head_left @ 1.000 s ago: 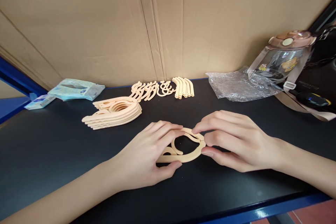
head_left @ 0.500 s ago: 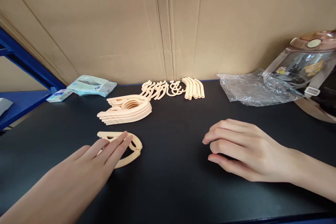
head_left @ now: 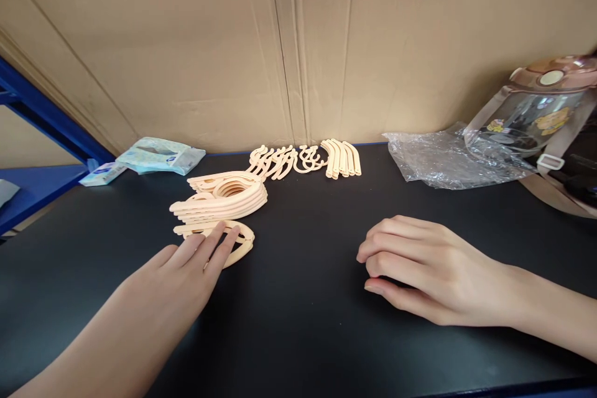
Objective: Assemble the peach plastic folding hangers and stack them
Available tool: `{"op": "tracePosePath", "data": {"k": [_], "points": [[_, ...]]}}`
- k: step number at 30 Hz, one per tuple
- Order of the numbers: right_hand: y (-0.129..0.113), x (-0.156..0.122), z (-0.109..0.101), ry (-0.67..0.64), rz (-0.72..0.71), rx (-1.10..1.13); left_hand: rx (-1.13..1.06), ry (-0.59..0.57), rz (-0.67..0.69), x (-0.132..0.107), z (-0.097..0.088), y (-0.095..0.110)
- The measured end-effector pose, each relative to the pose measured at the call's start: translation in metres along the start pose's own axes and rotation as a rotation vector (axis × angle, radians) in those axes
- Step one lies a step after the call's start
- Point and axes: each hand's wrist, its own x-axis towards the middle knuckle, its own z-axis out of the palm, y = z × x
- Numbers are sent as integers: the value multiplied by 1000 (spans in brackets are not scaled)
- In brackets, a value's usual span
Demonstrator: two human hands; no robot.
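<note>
My left hand [head_left: 186, 267] lies flat with fingers stretched out, its fingertips resting on a folded peach plastic hanger [head_left: 240, 247] on the black table [head_left: 303, 323]. That hanger touches the front of a stack of several folded hangers [head_left: 221, 196]. My right hand [head_left: 420, 270] rests on the table to the right, fingers loosely curled, with nothing in it. Behind the stack lie loose peach hooks [head_left: 280, 160] and a row of curved peach arm pieces [head_left: 344, 158].
A cardboard wall [head_left: 298, 43] stands behind the table. Tissue packs [head_left: 158, 155] lie at the back left by a blue shelf frame [head_left: 41, 112]. A crumpled clear plastic bag [head_left: 438, 158] and a clear water bottle with a strap [head_left: 532, 112] sit at the back right.
Both hands held the hanger at the table's middle. My left hand then slid it left and up against the stack; my right hand let go and stayed on the table.
</note>
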Motion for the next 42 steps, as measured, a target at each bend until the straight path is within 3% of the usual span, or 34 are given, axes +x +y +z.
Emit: {"op": "tracePosePath", "data": {"k": [8,11,16,19,23,27,31,35,42], "points": [[1,0,3,-21,2,20,-33,-148,0,-9,9,-7],[1,1,2,-25,1,20,-106,-142,-23,-9,6,1],[1,1,2,-36,8,9,-363,77,42,19,-17,34],[0,2,0,-30,20,-10,-501,127,115,44,-22,48],[5,5,-4,-5,56,-56,-608,91,168,71,-11,46],[18,12,-8,-1,144,-147,-752,55,153,77,1,38],[39,32,-6,-26,195,-268,-844,36,128,71,5,35],[65,72,1,-115,249,-380,-920,12,113,69,7,33],[108,132,30,-245,338,-444,-957,20,103,67,6,30]]}}
